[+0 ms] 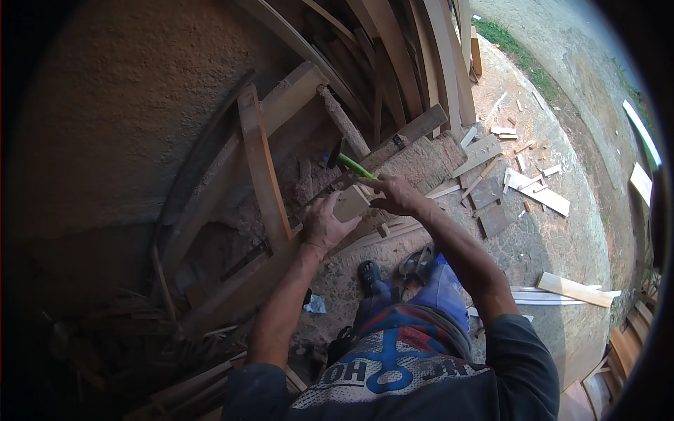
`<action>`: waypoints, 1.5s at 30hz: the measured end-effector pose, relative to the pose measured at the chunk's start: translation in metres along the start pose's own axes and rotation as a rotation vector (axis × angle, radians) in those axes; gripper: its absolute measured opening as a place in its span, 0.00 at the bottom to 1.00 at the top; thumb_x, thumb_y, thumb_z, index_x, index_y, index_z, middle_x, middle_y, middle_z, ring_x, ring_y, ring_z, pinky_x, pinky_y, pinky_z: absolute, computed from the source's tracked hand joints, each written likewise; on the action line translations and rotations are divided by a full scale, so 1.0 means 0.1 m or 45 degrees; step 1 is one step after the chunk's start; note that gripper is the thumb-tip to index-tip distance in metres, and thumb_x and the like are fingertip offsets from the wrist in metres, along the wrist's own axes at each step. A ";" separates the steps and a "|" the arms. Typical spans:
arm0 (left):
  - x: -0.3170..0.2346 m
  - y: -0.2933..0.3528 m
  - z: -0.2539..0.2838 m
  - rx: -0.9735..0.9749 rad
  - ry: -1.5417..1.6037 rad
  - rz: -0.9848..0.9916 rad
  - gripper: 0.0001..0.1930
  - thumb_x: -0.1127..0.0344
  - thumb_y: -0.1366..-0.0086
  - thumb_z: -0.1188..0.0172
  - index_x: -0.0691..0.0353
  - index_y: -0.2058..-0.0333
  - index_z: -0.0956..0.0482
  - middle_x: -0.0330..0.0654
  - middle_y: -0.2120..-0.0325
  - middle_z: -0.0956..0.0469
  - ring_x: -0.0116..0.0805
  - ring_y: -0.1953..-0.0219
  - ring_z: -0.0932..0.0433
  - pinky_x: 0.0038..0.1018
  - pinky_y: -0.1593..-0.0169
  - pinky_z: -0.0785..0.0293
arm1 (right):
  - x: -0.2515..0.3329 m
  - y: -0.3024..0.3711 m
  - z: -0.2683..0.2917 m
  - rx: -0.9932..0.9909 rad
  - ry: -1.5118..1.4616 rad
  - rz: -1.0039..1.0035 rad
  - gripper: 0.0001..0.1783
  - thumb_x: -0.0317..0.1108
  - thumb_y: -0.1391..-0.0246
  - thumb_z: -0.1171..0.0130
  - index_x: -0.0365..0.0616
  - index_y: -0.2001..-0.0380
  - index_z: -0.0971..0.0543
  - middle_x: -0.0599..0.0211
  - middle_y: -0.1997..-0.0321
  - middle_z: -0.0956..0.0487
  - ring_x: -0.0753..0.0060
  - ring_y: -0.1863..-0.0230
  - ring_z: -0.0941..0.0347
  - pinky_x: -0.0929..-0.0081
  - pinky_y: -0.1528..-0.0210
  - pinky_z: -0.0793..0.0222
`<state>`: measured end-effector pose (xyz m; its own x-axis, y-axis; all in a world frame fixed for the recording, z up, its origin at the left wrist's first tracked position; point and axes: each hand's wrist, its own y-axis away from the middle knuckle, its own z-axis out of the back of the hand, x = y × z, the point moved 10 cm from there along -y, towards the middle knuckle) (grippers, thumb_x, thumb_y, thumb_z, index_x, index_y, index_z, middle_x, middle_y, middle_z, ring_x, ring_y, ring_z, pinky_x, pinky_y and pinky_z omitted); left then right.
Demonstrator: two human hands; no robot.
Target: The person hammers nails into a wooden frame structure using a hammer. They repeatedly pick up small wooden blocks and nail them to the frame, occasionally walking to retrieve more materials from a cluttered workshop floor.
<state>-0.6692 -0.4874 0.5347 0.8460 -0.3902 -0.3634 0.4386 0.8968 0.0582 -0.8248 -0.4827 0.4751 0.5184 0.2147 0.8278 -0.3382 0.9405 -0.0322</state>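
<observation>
My right hand [399, 196] is closed round the green handle of a hammer [355, 166]. Its dark head points up and to the left, away from my body. Just left of it, my left hand [324, 226] grips a small pale wooden block [351, 204], thumb along the near side and fingers over the far side. Beneath both hands runs a rough, dust-covered timber bench or beam [423, 163]. The hammer head is clear of the block, and what lies directly under the block is hidden.
Tall boards [400, 56] lean at the back. A wooden frame with an upright plank [263, 165] stands left, by a rough wall [140, 105]. Offcuts [539, 193] litter the floor at right, near pale strips [576, 289]. Scrap wood fills the lower left.
</observation>
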 end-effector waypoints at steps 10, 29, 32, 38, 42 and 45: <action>-0.04 0.00 -0.01 0.010 0.069 -0.032 0.36 0.50 0.56 0.25 0.60 0.49 0.25 0.51 0.58 0.19 0.52 0.55 0.21 0.44 0.51 0.26 | -0.02 -0.13 -0.16 -0.070 -0.017 0.093 0.19 0.35 0.44 0.41 0.56 0.48 0.21 0.52 0.65 0.23 0.47 0.62 0.22 0.55 0.59 0.27; -0.01 0.00 0.03 0.052 0.143 -0.012 0.37 0.50 0.54 0.27 0.59 0.46 0.26 0.48 0.55 0.20 0.48 0.53 0.20 0.39 0.47 0.25 | 0.16 1.01 0.12 -0.199 -0.801 -0.759 0.29 0.38 0.31 0.54 0.56 0.28 0.42 0.72 0.78 0.33 0.80 0.79 0.37 0.74 0.73 0.34; 0.01 0.00 0.00 0.041 0.149 -0.014 0.37 0.49 0.54 0.27 0.58 0.46 0.26 0.48 0.54 0.20 0.48 0.52 0.20 0.39 0.46 0.25 | 0.14 1.13 0.01 -0.226 -0.867 -0.782 0.30 0.40 0.31 0.54 0.55 0.28 0.42 0.74 0.79 0.33 0.82 0.80 0.40 0.76 0.77 0.39; 0.02 0.00 -0.01 0.041 0.112 -0.008 0.36 0.47 0.54 0.27 0.55 0.46 0.25 0.48 0.55 0.20 0.47 0.53 0.20 0.39 0.48 0.25 | 0.18 1.12 0.00 -0.294 -0.754 -0.668 0.28 0.41 0.31 0.55 0.58 0.30 0.39 0.77 0.79 0.35 0.83 0.82 0.42 0.76 0.80 0.41; 0.02 0.00 0.00 0.047 0.102 0.012 0.37 0.46 0.54 0.27 0.55 0.47 0.25 0.47 0.56 0.19 0.47 0.54 0.20 0.39 0.48 0.25 | 0.18 1.12 -0.04 -0.206 -0.833 -0.753 0.28 0.41 0.31 0.55 0.55 0.29 0.40 0.75 0.78 0.34 0.82 0.79 0.39 0.76 0.75 0.38; -0.01 0.01 0.04 0.017 0.094 -0.012 0.36 0.45 0.54 0.28 0.55 0.47 0.25 0.47 0.57 0.19 0.48 0.54 0.20 0.40 0.48 0.25 | 0.19 1.11 -0.02 -0.235 -0.809 -0.753 0.29 0.40 0.31 0.55 0.53 0.29 0.41 0.71 0.76 0.31 0.77 0.76 0.35 0.73 0.72 0.35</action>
<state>-0.6687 -0.4869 0.5384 0.8173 -0.3816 -0.4318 0.4508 0.8901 0.0665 -0.8507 -0.3738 0.4861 0.0157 -0.4550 0.8904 0.0073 0.8905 0.4549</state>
